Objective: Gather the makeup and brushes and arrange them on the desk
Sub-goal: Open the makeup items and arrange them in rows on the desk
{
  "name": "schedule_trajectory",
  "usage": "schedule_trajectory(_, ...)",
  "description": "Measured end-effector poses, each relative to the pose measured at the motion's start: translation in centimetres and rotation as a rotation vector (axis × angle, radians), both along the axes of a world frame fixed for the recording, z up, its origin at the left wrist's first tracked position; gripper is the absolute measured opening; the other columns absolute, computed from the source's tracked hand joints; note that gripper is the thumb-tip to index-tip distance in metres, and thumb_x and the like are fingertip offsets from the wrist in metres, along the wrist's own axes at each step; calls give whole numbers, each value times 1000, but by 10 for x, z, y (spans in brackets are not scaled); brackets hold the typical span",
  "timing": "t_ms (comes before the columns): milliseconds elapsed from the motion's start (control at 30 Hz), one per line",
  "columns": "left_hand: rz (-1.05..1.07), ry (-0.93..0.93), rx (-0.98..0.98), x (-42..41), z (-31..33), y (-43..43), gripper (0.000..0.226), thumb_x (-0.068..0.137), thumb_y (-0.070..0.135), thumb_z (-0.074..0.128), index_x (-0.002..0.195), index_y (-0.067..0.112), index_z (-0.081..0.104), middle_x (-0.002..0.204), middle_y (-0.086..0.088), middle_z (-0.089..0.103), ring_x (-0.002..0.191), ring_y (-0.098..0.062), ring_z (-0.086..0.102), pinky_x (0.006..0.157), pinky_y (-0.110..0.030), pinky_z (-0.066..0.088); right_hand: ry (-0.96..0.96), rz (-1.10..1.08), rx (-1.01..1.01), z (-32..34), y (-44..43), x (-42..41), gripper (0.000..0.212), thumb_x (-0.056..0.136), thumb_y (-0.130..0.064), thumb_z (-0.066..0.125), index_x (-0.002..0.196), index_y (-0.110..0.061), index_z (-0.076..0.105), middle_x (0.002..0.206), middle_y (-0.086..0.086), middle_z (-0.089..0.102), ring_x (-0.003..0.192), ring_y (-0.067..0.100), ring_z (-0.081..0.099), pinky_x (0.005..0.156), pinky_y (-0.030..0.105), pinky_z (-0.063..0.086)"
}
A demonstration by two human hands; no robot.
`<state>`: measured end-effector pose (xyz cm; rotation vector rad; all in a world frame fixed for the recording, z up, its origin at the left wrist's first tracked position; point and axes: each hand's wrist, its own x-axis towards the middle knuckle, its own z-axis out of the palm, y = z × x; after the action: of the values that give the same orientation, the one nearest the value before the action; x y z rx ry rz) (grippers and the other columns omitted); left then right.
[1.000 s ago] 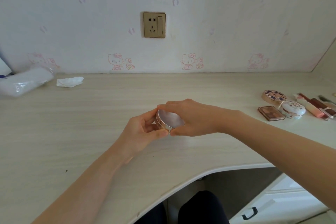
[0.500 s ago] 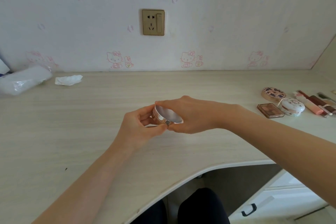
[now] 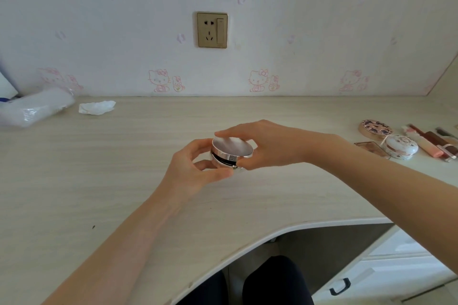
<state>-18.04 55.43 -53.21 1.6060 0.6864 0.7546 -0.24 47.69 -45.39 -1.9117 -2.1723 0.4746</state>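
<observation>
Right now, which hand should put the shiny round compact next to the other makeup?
Probably the right hand. It grips the silver compact by its lid, and the white floral compact sits on that side. The left hand would need to cross over.

pale wood desk (image 3: pixel 124 181), makeup (image 3: pixel 401 146), tissue (image 3: pixel 96 108)
</observation>
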Motion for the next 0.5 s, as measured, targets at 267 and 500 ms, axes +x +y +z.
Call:
schedule_trajectory(267, -205, 61, -62, -1, 1, 9, 46, 81, 10, 74, 122, 23, 59, 101, -4, 74, 99, -16, 69, 84, -26, 53, 7, 23, 75, -10, -2, 0, 45, 96, -26, 47, 140, -31, 44, 132, -10, 58, 113, 12, 56, 94, 31, 46)
schedule_trajectory(500, -206, 188, 174, 1, -3, 28, 63, 69, 16, 85, 124, 27, 59, 127, 9, 63, 124, 0, 51, 108, -28, 37, 86, 74, 146, -28, -5, -3, 46, 95, -16, 49, 139, -31, 46, 135, -14, 55, 106, 14, 58, 90, 28, 48)
